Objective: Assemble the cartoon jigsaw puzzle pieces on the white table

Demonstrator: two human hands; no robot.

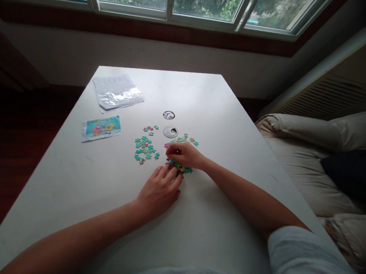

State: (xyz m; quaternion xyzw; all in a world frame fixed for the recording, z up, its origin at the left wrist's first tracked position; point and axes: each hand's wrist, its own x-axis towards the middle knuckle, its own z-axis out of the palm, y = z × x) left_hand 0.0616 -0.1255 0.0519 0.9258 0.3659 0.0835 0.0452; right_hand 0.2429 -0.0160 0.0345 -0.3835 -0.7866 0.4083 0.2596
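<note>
My left hand rests on the white table with its fingers apart, the tips on several joined jigsaw puzzle pieces that show a yellow cartoon face. Just above it, my right hand is closed in a pinch over the same pieces. Whatever lies between its fingertips is too small and hidden to make out. More loose puzzle pieces, pale green and pink, lie behind the right hand. To the left, a cluster of teal and pink puzzle pieces is spread flat.
Two small round metallic items lie beyond the hands. A printed cartoon picture is at the left, with a clear plastic bag over white paper behind it. A beige sofa stands right of the table.
</note>
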